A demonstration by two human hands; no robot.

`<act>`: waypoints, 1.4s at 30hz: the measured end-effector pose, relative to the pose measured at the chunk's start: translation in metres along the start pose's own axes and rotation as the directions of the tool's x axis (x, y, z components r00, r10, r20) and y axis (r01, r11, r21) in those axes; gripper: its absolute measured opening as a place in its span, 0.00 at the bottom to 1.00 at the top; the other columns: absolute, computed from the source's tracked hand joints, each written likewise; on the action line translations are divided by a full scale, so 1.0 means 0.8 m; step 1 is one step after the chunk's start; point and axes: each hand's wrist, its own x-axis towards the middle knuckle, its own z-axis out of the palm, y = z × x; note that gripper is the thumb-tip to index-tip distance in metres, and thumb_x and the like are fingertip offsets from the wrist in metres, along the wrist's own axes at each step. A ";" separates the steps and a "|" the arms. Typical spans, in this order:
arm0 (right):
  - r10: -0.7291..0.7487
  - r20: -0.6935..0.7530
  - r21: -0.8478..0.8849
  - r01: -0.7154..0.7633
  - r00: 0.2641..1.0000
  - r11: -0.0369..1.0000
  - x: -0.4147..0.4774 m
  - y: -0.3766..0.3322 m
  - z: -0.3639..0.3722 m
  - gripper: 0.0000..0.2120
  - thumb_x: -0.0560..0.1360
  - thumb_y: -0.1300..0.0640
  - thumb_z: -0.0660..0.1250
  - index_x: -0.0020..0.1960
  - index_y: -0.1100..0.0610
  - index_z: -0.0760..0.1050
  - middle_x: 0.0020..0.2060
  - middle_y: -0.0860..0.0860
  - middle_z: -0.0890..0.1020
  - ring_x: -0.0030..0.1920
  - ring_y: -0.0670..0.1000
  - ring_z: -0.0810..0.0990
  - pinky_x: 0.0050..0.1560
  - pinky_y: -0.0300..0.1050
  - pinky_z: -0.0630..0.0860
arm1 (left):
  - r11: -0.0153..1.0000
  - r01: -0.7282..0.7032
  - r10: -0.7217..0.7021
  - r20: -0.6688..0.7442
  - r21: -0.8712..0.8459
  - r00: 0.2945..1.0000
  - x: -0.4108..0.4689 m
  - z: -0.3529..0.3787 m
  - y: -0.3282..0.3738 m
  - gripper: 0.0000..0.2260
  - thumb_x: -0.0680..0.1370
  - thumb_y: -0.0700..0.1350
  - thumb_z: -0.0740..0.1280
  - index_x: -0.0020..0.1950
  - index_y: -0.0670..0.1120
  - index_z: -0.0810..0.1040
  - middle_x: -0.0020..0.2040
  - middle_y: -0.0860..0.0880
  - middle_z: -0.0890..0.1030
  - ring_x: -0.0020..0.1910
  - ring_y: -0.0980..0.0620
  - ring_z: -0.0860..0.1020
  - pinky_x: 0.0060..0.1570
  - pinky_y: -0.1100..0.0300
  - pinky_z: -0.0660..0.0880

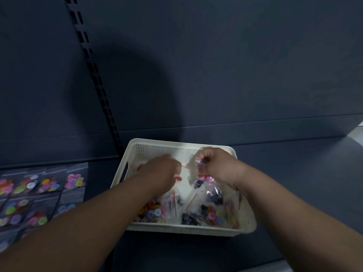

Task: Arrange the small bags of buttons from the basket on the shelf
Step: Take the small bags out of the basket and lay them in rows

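Plastic bag (202, 163) likely light, limp, slippery; right hand (218, 167) pinches zip edge, best hold; left hand (160, 172) fingers hidden, state unclear.

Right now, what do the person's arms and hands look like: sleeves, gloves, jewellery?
The left hand and right hand are bare, without gloves. The left forearm and right forearm show no sleeves; no watch, bracelet or ring is visible, though the picture is soft.

Head view looks steeply down, close over the basket (182, 148).
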 end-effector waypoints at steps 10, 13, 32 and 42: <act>0.189 0.107 0.559 -0.217 0.976 0.800 0.002 -0.008 -0.009 0.12 0.74 0.68 0.67 0.38 0.54 0.72 0.29 0.51 0.76 0.26 0.46 0.73 0.46 0.54 0.78 | 0.527 0.234 -0.351 0.041 -0.817 0.935 -0.008 -0.030 0.012 0.02 0.76 0.42 0.69 0.44 0.46 0.78 0.37 0.49 0.81 0.35 0.51 0.77 0.34 0.60 0.74; 0.206 0.118 0.535 -0.237 0.971 0.811 0.000 -0.012 -0.010 0.11 0.75 0.69 0.66 0.40 0.55 0.72 0.31 0.52 0.76 0.23 0.44 0.73 0.48 0.57 0.79 | 0.318 0.288 -0.316 0.185 -0.903 0.930 -0.017 -0.039 0.019 0.02 0.78 0.38 0.66 0.49 0.44 0.77 0.41 0.46 0.83 0.38 0.48 0.81 0.36 0.59 0.78; 0.124 0.275 0.510 -0.254 0.953 0.822 -0.014 -0.037 0.011 0.15 0.72 0.60 0.72 0.57 0.61 0.75 0.45 0.58 0.82 0.38 0.56 0.80 0.44 0.53 0.80 | 0.055 0.283 -0.301 0.255 -0.957 0.919 -0.053 -0.058 0.027 0.07 0.77 0.35 0.64 0.53 0.43 0.77 0.47 0.40 0.83 0.36 0.49 0.82 0.27 0.63 0.75; 0.012 0.194 0.546 -0.118 0.981 0.830 -0.018 -0.073 0.018 0.08 0.78 0.67 0.61 0.41 0.60 0.72 0.33 0.58 0.79 0.19 0.48 0.71 0.16 0.32 0.63 | -0.074 0.192 -0.406 0.205 -0.979 0.890 -0.091 -0.080 0.007 0.09 0.78 0.33 0.57 0.51 0.43 0.75 0.48 0.41 0.79 0.43 0.47 0.78 0.41 0.55 0.77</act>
